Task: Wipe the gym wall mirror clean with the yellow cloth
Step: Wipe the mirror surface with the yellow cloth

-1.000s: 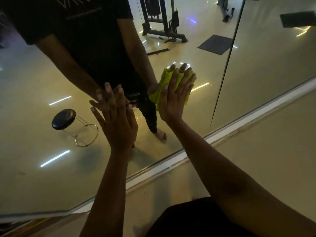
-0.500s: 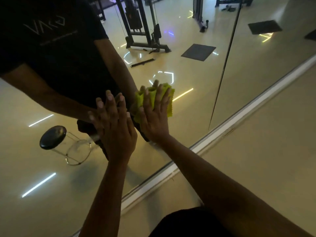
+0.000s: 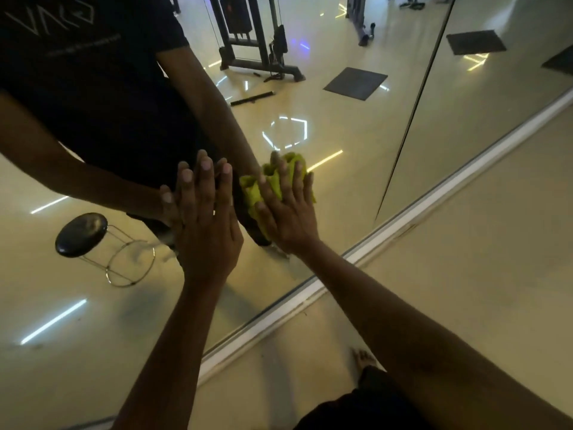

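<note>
The yellow cloth (image 3: 273, 184) lies bunched flat against the gym wall mirror (image 3: 356, 187), low on the pane and not far above its white bottom frame (image 3: 403, 212). The right hand (image 3: 286, 209) presses it to the glass with fingers (image 3: 299, 178) straight and spread, pinning the cloth rather than gripping it. Over the last second the cloth has slid down and to the left, ending close beside the left hand (image 3: 204, 225), so a wiping stroke is under way and this lower strip is probably getting covered. The left hand lies flat on the bare glass, fingers straight and close together, holding nothing, seemingly as a brace. Reflected in the mirror are a black stool (image 3: 82, 234) and a cable machine (image 3: 254, 35)
</note>
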The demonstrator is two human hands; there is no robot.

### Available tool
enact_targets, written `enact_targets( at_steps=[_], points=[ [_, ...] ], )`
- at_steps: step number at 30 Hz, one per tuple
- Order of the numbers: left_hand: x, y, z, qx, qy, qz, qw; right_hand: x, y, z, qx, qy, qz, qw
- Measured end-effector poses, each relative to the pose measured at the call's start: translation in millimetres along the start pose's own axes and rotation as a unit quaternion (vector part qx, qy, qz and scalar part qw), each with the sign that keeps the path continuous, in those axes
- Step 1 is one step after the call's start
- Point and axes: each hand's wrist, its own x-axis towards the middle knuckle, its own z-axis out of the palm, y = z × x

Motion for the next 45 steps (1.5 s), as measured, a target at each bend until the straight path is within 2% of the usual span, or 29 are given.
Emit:
enact_targets(
  at_steps=[3, 4, 5, 8, 10, 11, 14, 15, 16, 17, 19, 21, 22, 23, 25, 27, 28, 29, 32, 33, 34, 35, 37, 38, 39, 41, 43, 44, 45],
  points=[
    [-6.2, -4.1, -0.5, 0.008, -0.017, -0.002, 1.0, 23.2, 7.6, -14.8, 0.072, 0.074, 0.187, 0.977],
    [-8.0, -4.5, -0.1, 0.01, -0.019, -0.003, 1.0, 27.2, -4.5, -12.8, 0.09, 0.094, 0.224, 0.966],
    [-8.4, -4.2, 0.1, 0.012, -0.02, -0.005, 1.0, 25.3, -17.1, -6.1, 0.098, 0.088, 0.222, 0.966],
    [-9.6, 1.3, 0.0, 0.01, -0.012, -0.015, 1.0, -11.3, -31.8, 16.4, 0.069, -0.016, 0.046, 0.996],
    [-11.9, 3.1, 0.5, 0.008, -0.01, -0.016, 1.0, -28.8, -4.7, 17.7, 0.003, -0.039, -0.039, 0.998],
    [-13.8, 2.7, 0.9, 0.008, -0.011, -0.016, 1.0, -26.7, 7.7, 13.3, -0.004, -0.025, -0.016, 1.0],
    [-21.3, -0.3, 2.0, 0.01, -0.021, -0.018, 1.0, 1.4, 14.0, -4.8, 0.082, 0.043, 0.205, 0.974],
    [-22.4, -0.2, 2.3, 0.011, -0.022, -0.016, 1.0, 10.9, 7.1, -6.9, 0.097, 0.062, 0.247, 0.962],
    [-23.8, 0.5, 3.1, 0.01, -0.021, -0.017, 1.0, 14.3, -2.6, -5.1, 0.098, 0.068, 0.25, 0.961],
    [-25.0, 1.6, 4.2, 0.004, -0.021, -0.02, 1.0, 9.6, -10.3, 1.1, 0.091, 0.056, 0.212, 0.971],
    [-27.0, 4.2, 8.5, -0.009, -0.017, -0.028, 0.999, -17.8, -15.2, 17.9, 0.057, -0.005, 0.076, 0.995],
    [-30.9, 5.6, 15.6, -0.007, -0.016, -0.027, 0.999, -49.3, 5.5, 29.4, 0.0, -0.06, -0.03, 0.998],
    [-33.2, 6.0, 20.6, -0.002, -0.014, -0.023, 1.0, -53.6, 21.7, 30.2, -0.028, -0.058, -0.052, 0.997],
    [-35.5, 6.0, 25.6, 0.005, -0.01, -0.019, 1.0, -50.5, 35.1, 28.9, -0.035, -0.044, -0.045, 0.997],
    [-39.0, 6.0, 32.8, 0.011, 0.002, -0.019, 1.0, -31.6, 40.8, 20.7, 0.012, 0.006, 0.061, 0.998],
    [-40.3, 8.0, 38.0, 0.014, 0.015, -0.009, 1.0, -14.1, 23.7, 17.3, 0.066, 0.069, 0.176, 0.98],
    [-39.5, 9.2, 40.1, 0.013, 0.021, 0.002, 1.0, -11.7, 14.1, 21.5, 0.082, 0.081, 0.189, 0.975],
    [-38.5, 10.8, 41.9, 0.011, 0.027, 0.011, 1.0, -15.5, 7.0, 27.8, 0.085, 0.069, 0.163, 0.981],
    [-38.1, 15.0, 46.3, 0.006, 0.031, 0.016, 0.999, -47.0, 20.8, 37.8, 0.02, -0.009, -0.013, 1.0],
    [-38.3, 15.2, 48.7, 0.009, 0.031, 0.016, 0.999, -48.9, 35.2, 34.4, -0.005, -0.009, -0.033, 0.999],
    [-38.3, 15.0, 50.9, 0.013, 0.034, 0.015, 0.999, -44.4, 45.5, 29.4, -0.005, 0.006, -0.006, 1.0],
    [-38.4, 13.9, 53.0, 0.017, 0.039, 0.014, 0.999, -34.6, 51.7, 24.0, 0.024, 0.032, 0.063, 0.997],
    [-38.1, 11.6, 56.5, 0.02, 0.049, 0.015, 0.998, -11.3, 48.4, 16.9, 0.103, 0.096, 0.215, 0.966],
    [-37.8, 10.9, 58.4, 0.023, 0.055, 0.016, 0.998, -5.0, 38.8, 19.2, 0.115, 0.111, 0.24, 0.958],
    [-37.9, 10.7, 60.0, 0.025, 0.057, 0.017, 0.998, -6.3, 27.8, 24.9, 0.11, 0.102, 0.216, 0.965],
    [-38.6, 12.8, 61.6, 0.024, 0.059, 0.016, 0.998, -31.4, 16.8, 42.1, 0.071, 0.034, 0.076, 0.994],
    [-39.5, 14.2, 62.2, 0.026, 0.065, 0.013, 0.997, -62.3, 31.8, 49.2, 0.002, -0.036, -0.045, 0.998],
    [-40.0, 13.8, 63.2, 0.03, 0.067, 0.012, 0.997, -66.5, 45.3, 47.1, -0.022, -0.042, -0.057, 0.997],
    [-40.2, 13.4, 64.2, 0.036, 0.07, 0.012, 0.997, -62.1, 57.2, 43.0, -0.019, -0.027, -0.028, 0.999]
  ],
)
